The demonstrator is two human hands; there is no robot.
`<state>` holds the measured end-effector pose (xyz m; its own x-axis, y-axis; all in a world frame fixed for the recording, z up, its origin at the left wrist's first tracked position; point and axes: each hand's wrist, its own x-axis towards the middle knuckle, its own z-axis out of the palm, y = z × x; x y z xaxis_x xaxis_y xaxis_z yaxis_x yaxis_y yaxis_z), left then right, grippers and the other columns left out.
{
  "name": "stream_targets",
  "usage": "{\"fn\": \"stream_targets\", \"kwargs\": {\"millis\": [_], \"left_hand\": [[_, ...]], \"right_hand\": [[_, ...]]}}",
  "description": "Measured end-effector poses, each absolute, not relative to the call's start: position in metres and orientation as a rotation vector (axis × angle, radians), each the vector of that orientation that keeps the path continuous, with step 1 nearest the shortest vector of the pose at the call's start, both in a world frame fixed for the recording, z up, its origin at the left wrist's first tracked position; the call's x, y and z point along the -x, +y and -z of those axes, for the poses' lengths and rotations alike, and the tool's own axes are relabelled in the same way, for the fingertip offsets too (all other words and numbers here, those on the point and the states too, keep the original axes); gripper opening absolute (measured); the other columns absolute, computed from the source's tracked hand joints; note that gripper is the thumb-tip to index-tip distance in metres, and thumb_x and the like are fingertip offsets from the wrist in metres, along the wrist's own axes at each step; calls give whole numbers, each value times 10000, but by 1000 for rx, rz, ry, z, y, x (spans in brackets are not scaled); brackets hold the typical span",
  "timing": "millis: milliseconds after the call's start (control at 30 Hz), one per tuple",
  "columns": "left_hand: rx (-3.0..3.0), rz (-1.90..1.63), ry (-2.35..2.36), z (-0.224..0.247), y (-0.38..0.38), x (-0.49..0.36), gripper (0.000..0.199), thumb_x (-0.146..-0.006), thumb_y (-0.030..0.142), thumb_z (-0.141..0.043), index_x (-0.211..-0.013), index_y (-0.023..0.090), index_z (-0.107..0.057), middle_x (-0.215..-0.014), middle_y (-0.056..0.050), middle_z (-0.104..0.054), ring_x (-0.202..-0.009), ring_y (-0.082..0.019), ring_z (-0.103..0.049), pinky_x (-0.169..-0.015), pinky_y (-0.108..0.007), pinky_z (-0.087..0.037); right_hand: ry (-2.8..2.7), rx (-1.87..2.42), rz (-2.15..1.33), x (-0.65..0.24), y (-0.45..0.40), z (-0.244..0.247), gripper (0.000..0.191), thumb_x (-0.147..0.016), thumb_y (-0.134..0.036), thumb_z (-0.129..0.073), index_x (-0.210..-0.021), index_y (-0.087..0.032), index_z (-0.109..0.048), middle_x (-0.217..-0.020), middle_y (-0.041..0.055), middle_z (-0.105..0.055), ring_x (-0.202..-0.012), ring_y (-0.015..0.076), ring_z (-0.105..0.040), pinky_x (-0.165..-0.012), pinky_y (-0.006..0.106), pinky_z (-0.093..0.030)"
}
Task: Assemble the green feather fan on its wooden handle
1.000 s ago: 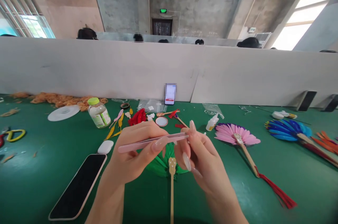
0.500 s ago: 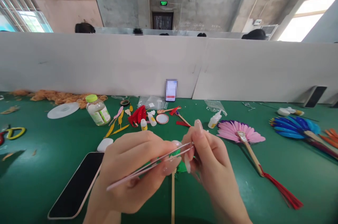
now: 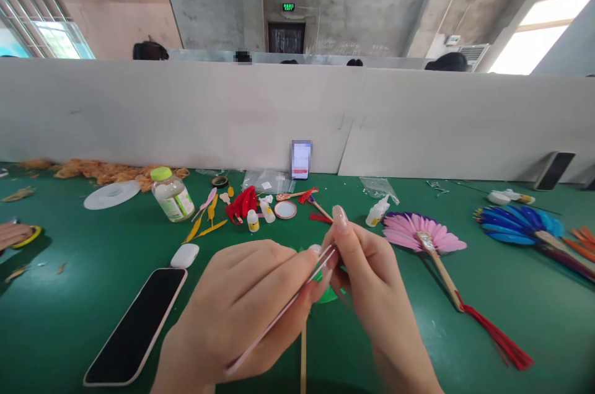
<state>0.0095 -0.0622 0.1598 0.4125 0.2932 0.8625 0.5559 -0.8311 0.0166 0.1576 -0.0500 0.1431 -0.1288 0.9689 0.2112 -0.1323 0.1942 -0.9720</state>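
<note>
Tweezers meet the right fingertips above the green fan.
The left hand (image 3: 253,304) holds the pink tweezers (image 3: 261,339) at a slant, tips narrowly parted; the right hand (image 3: 372,273) has its thumb and fingers drawn together at those tips, though whether it pinches something small I cannot tell. The step looks like fine work at the fingertips; such a move calls for a steady right hand and light pressure on the tweezers. The green fan (image 3: 329,296) lies below, mostly hidden, its handle (image 3: 304,360) reaching near. The pink fan (image 3: 439,237) sits right on the surface (image 3: 344,357), with a glue bottle (image 3: 377,212) just left of it.
</note>
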Motion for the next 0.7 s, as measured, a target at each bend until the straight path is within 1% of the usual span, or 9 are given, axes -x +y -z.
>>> {"fn": "stream_targets", "kwargs": {"millis": [133,333,433,700], "left_hand": [[2426,1386,-789,-158,-61,-10,153,-774,92,-529,-910,124,-592,-724,-21,-649,-630,-102,-588,-568,-202,-482],[2495,1541,-869,-155,-54,-11,144,-777,70,-509,-876,138,-588,-640,-1,-618,-550,-84,-555,-496,-187,-448],[2551,1590,-881,-155,-49,-10,139,-779,73,-506,-862,146,-590,-615,9,-598,-533,-80,-541,-497,-190,-444],[2667,1706,-958,-151,-38,-9,97,-802,111,-499,-780,156,-582,-576,28,-592,-505,-74,-527,-500,-204,-427]], "right_hand": [[-1317,866,-1261,-158,-46,-144,416,-870,-440,-457,-556,-171,-417,-394,-72,-343,-332,32,-287,-318,147,-210],[-1336,767,-1368,-160,-34,-142,435,-881,-468,-420,-564,-173,-392,-388,-83,-310,-335,28,-226,-322,156,-169],[-1334,703,-1387,-161,-27,-140,413,-878,-447,-446,-575,-171,-394,-418,-82,-307,-367,31,-216,-340,160,-164],[-1364,647,-1420,-162,-19,-136,379,-896,-420,-422,-613,-168,-408,-466,-72,-316,-400,38,-228,-367,181,-153]]}}
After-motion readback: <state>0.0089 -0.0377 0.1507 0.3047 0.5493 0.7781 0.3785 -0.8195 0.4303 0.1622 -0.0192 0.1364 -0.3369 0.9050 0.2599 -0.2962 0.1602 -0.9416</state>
